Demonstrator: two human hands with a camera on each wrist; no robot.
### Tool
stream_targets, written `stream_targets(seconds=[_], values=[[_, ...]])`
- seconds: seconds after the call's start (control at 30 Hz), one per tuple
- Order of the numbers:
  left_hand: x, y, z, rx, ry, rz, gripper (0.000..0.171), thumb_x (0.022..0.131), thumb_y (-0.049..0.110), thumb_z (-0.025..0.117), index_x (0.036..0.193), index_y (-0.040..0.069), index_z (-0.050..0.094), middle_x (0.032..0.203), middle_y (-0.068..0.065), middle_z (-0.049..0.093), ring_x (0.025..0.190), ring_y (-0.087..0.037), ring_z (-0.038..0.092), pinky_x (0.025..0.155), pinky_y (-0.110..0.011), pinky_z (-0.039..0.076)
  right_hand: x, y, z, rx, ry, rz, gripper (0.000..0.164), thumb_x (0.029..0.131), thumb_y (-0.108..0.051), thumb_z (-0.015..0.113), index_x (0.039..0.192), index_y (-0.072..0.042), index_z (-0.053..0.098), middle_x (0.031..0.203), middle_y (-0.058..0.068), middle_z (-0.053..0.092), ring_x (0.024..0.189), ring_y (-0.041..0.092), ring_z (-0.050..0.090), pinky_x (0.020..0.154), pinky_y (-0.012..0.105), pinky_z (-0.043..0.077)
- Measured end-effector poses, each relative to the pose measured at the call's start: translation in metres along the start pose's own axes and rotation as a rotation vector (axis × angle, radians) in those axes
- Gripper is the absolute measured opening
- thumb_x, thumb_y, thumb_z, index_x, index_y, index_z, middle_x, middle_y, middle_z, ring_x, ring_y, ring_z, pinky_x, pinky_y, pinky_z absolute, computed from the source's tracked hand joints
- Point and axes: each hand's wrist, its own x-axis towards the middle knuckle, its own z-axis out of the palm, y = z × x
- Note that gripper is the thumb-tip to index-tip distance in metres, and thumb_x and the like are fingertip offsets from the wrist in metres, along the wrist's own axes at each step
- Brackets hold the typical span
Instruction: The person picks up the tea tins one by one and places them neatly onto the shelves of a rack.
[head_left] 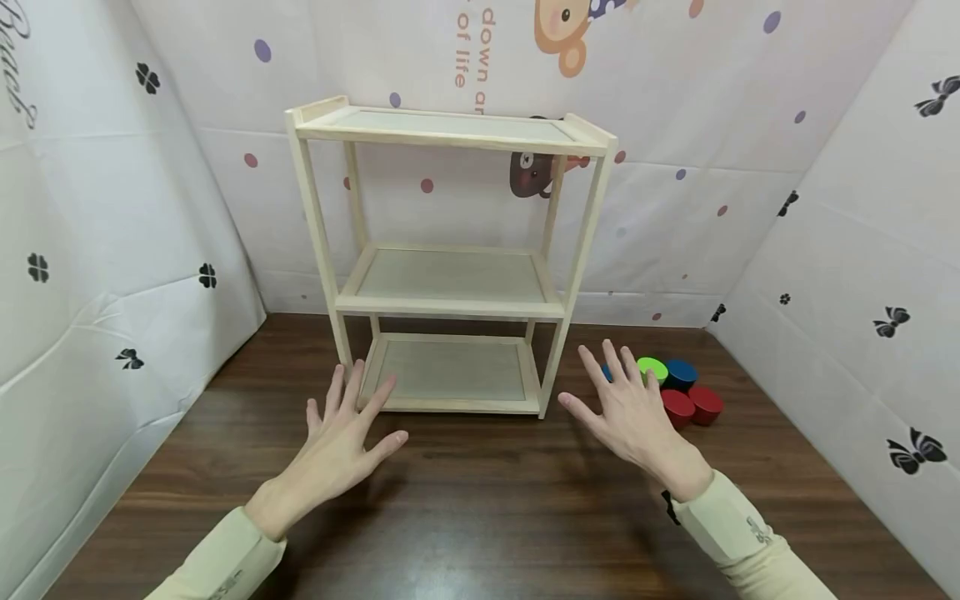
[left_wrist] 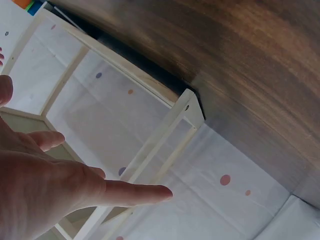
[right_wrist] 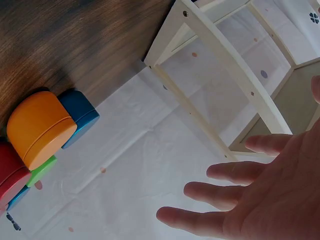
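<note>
A pale wooden three-tier shelf (head_left: 450,277) stands on the dark table. Fingers spread, my left hand (head_left: 333,450) hovers in front of its lower left side and holds nothing. My right hand (head_left: 637,421), also spread and holding nothing, is off its lower right side. Behind and beside the right hand sits a cluster of round tins: a green tin (head_left: 654,368), a blue tin (head_left: 681,374) and two red tins (head_left: 707,405). An orange tin (right_wrist: 42,127) shows in the right wrist view; in the head view the right hand hides it.
Dark wood-grain table (head_left: 465,508) extends in front of the shelf. White printed cloth (head_left: 667,242) hangs behind, and similar cloth walls close off the left (head_left: 120,317) and right (head_left: 847,292) sides.
</note>
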Motion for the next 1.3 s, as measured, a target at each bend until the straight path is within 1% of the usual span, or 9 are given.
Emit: stream_targets(seconds=[0.27, 0.43, 0.6, 0.7, 0.87, 0.93, 1.03, 1.17, 1.3], values=[[-0.001, 0.000, 0.001, -0.002, -0.015, 0.003, 0.077, 0.091, 0.061, 0.052, 0.155, 0.034, 0.017, 0.162, -0.020, -0.002, 0.148, -0.045, -0.010, 0.099, -0.087, 0.009, -0.002, -0.001, 0.000, -0.012, -0.004, 0.001, 0.082, 0.091, -0.068, 0.043, 0.154, -0.019, 0.024, 0.158, 0.023, 0.022, 0.142, 0.048, 0.023, 0.105, 0.078, 0.024], [-0.001, 0.000, -0.001, -0.040, 0.029, 0.018, 0.071, 0.091, 0.056, 0.057, 0.150, 0.023, 0.035, 0.161, -0.021, 0.005, 0.148, -0.045, -0.001, 0.102, -0.085, 0.012, -0.002, -0.001, -0.001, -0.016, -0.006, -0.008, 0.082, 0.092, -0.068, 0.042, 0.154, -0.018, 0.024, 0.158, 0.023, 0.023, 0.142, 0.048, 0.023, 0.105, 0.076, 0.026], [0.005, -0.005, -0.004, -0.133, 0.192, 0.081, 0.040, 0.093, 0.035, 0.064, 0.122, 0.008, 0.059, 0.150, -0.023, 0.032, 0.139, -0.043, 0.029, 0.105, -0.069, 0.034, -0.001, -0.001, -0.003, -0.012, -0.009, -0.011, 0.082, 0.092, -0.068, 0.042, 0.154, -0.017, 0.024, 0.157, 0.023, 0.023, 0.142, 0.048, 0.025, 0.106, 0.075, 0.027], [0.014, -0.010, -0.013, -0.226, 0.324, 0.102, 0.025, 0.092, 0.021, 0.066, 0.107, 0.002, 0.057, 0.129, -0.023, 0.048, 0.117, -0.036, 0.048, 0.090, -0.053, 0.050, 0.000, -0.001, -0.006, -0.007, -0.014, -0.014, 0.082, 0.092, -0.067, 0.042, 0.154, -0.017, 0.024, 0.157, 0.023, 0.023, 0.141, 0.048, 0.026, 0.106, 0.074, 0.029], [0.032, -0.018, -0.042, -0.438, 0.446, -0.003, 0.040, 0.094, 0.021, 0.063, 0.119, -0.004, 0.044, 0.113, -0.018, 0.052, 0.091, -0.021, 0.052, 0.070, -0.020, 0.051, 0.000, -0.001, -0.010, -0.002, -0.023, -0.013, 0.081, 0.093, -0.066, 0.041, 0.154, -0.017, 0.023, 0.157, 0.024, 0.023, 0.140, 0.048, 0.028, 0.106, 0.072, 0.033], [0.038, -0.021, -0.056, -0.529, 0.442, -0.066, 0.050, 0.096, 0.027, 0.060, 0.132, 0.000, 0.038, 0.122, -0.018, 0.050, 0.100, -0.020, 0.051, 0.076, -0.015, 0.047, 0.000, -0.001, -0.012, 0.000, -0.026, -0.014, 0.080, 0.094, -0.065, 0.041, 0.154, -0.016, 0.023, 0.157, 0.024, 0.023, 0.139, 0.048, 0.029, 0.105, 0.071, 0.035], [0.047, -0.025, -0.072, -0.629, 0.401, -0.116, 0.063, 0.098, 0.034, 0.055, 0.146, 0.005, 0.025, 0.139, -0.017, 0.042, 0.121, -0.026, 0.046, 0.096, -0.027, 0.047, 0.000, 0.000, -0.015, 0.003, -0.027, -0.017, 0.079, 0.094, -0.065, 0.041, 0.154, -0.016, 0.024, 0.157, 0.024, 0.023, 0.139, 0.048, 0.031, 0.104, 0.071, 0.036], [0.056, -0.029, -0.084, -0.724, 0.316, -0.120, 0.070, 0.100, 0.037, 0.050, 0.153, 0.007, 0.016, 0.150, -0.020, 0.034, 0.137, -0.036, 0.036, 0.110, -0.054, 0.038, 0.001, 0.000, -0.017, 0.015, -0.032, -0.015, 0.078, 0.095, -0.064, 0.040, 0.154, -0.015, 0.024, 0.157, 0.024, 0.022, 0.138, 0.047, 0.033, 0.102, 0.070, 0.038], [0.060, -0.034, -0.085, -0.839, 0.212, -0.089, 0.068, 0.103, 0.040, 0.041, 0.155, 0.012, 0.008, 0.150, -0.024, 0.033, 0.137, -0.039, 0.037, 0.111, -0.062, 0.035, 0.000, 0.000, -0.019, 0.023, -0.046, -0.013, 0.078, 0.095, -0.064, 0.039, 0.154, -0.015, 0.024, 0.157, 0.024, 0.022, 0.136, 0.047, 0.035, 0.099, 0.070, 0.040]])
